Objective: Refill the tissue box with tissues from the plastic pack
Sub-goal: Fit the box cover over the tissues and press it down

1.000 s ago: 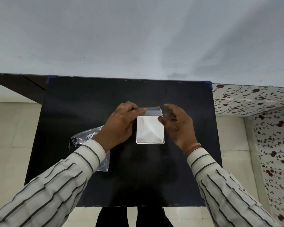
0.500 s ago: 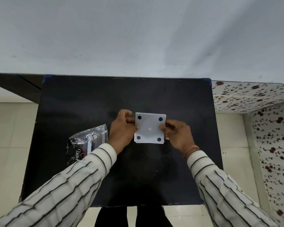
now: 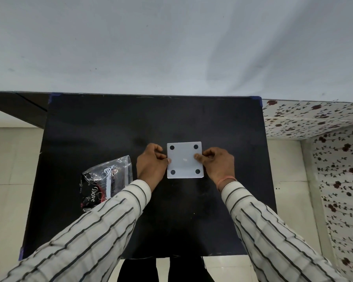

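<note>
A square white tissue box (image 3: 185, 160) rests at the middle of the black table (image 3: 102, 129), its flat panel with a black dot in each corner facing up. My left hand (image 3: 151, 166) grips the box's left edge and my right hand (image 3: 217, 164) grips its right edge, thumbs pressed on the panel. The tissues inside are hidden by the panel. A crumpled plastic pack (image 3: 106, 182) with black print lies on the table left of my left hand, partly covered by my striped sleeve.
A plain white wall stands behind the table's far edge. A surface with a floral pattern (image 3: 314, 119) lies to the right. Pale floor tiles (image 3: 8, 169) show on both sides of the table.
The dotted panel, held upright at the far edge of the open box a second ago, has come down flat over the box. Both hands now hold the box's sides.
</note>
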